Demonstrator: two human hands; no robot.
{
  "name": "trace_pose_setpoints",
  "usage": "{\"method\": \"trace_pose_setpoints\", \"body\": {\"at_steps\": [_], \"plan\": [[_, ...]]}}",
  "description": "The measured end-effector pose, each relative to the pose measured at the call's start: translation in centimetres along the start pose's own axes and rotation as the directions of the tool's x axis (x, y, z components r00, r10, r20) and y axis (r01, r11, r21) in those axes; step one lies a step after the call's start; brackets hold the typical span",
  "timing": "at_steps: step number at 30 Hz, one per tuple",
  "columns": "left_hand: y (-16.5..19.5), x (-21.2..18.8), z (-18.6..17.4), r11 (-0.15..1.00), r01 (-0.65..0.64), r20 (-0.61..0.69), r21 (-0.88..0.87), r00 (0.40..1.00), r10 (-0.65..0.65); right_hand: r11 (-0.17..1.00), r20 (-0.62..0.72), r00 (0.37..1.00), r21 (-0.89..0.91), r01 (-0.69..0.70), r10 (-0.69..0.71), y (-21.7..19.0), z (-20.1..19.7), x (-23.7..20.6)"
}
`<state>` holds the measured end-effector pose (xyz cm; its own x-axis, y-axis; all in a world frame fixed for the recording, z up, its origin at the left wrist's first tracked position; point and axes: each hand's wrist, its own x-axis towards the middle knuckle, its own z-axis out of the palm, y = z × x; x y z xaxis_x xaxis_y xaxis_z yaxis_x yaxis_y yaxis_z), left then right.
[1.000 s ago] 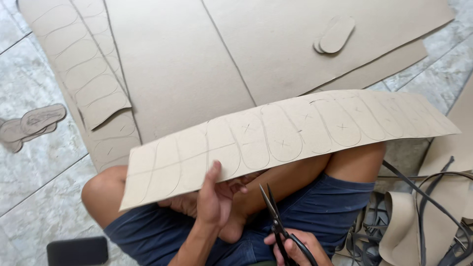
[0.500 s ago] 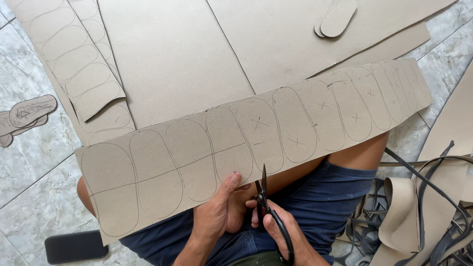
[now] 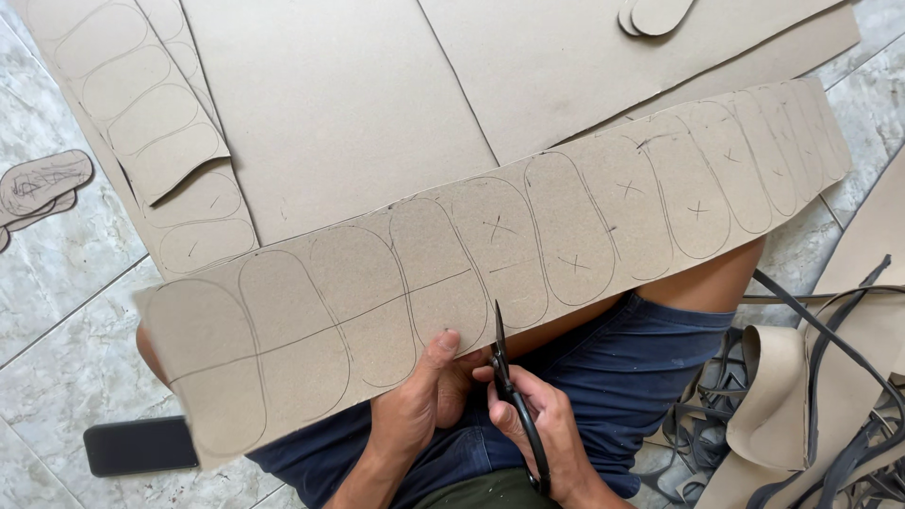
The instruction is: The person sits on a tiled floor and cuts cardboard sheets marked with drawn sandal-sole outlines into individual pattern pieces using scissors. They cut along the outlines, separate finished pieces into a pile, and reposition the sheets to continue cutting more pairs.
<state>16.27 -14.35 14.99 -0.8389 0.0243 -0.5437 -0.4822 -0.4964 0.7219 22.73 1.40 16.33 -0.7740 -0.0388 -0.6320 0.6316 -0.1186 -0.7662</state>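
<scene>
A long grey cardboard strip [image 3: 490, 254] with several rounded outlines drawn in pencil, some marked with crosses, lies across my lap. My left hand [image 3: 419, 405] pinches its lower edge near the middle, thumb on top. My right hand [image 3: 537, 434] grips black scissors [image 3: 509, 377], whose blades point up and meet the strip's lower edge just right of my left thumb. I sit on the floor in blue shorts [image 3: 613, 377].
Large cardboard sheets [image 3: 377, 94] cover the tiled floor ahead. Another outlined strip [image 3: 141, 104] lies upper left, cut-out shapes [image 3: 650, 14] at the top and more [image 3: 42, 184] at far left. A dark phone [image 3: 141, 443] lies lower left. Cardboard offcuts and black straps [image 3: 811, 396] pile at right.
The strip has tilted toward me and shifted left, filling more of the view. My right hand brought the scissors up from below to the strip's lower edge beside my left hand.
</scene>
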Motion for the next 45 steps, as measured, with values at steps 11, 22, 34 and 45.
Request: {"method": "trace_pose_setpoints", "body": {"at_steps": [11,22,34,45], "plan": [[-0.8,0.5,-1.5,0.975,0.148,-0.003,-0.166,0.989,-0.150,0.994,-0.127,0.988,-0.052,-0.098,0.091,2.4,-0.3,0.1],[0.1,-0.6,-2.3,0.967,0.238,0.044,-0.090,0.971,-0.235,0.987,-0.115,0.988,-0.116,-0.113,0.100,1.4,-1.2,0.3],[0.8,-1.5,-2.5,0.972,0.233,0.012,-0.024,0.973,-0.232,0.994,-0.048,0.998,-0.105,-0.042,0.037,1.5,-1.8,0.1],[0.4,-2.0,-4.3,0.947,0.315,0.107,0.055,0.942,-0.319,0.985,-0.020,1.000,-0.170,0.001,-0.004,-0.9,-1.8,0.5]]}}
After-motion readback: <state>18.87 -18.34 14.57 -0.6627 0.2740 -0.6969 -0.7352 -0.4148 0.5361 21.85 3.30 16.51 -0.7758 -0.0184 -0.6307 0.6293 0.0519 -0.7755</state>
